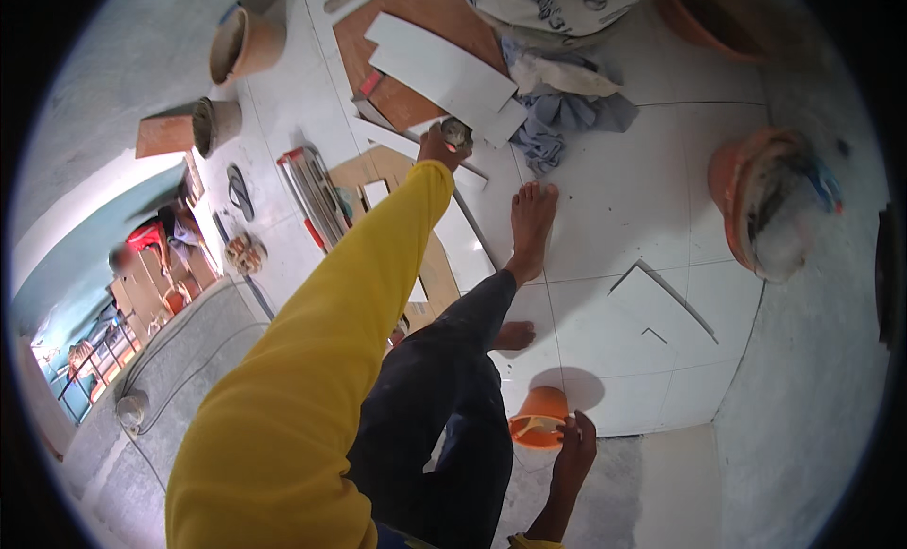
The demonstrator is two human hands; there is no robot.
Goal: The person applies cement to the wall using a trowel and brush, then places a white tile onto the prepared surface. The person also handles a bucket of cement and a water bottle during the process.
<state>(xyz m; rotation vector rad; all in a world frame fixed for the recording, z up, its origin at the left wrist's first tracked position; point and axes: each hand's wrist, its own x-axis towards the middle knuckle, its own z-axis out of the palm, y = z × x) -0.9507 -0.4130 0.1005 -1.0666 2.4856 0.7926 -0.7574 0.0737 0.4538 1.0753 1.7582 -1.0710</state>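
My left hand (441, 149), at the end of a long yellow sleeve, reaches far forward. Its fingers are closed round a small, round, grey-mottled object (457, 134) whose kind I cannot make out. White tile pieces (439, 65) lie just beyond it on a reddish-brown board (387, 15). My right hand (575, 447) is low at the right, its fingers closed on the rim of a small orange bucket (542, 404). The bucket is tilted, and something pale shows inside. Its shadow falls on the floor tiles beside it.
A manual tile cutter (314, 195) lies left of my arm. Grey cloth (567, 124) is heaped near a large white sack (557, 6). A cut white tile (654, 313) and a messy orange bucket (742, 204) are at the right. Another person (156, 237) is at the far left.
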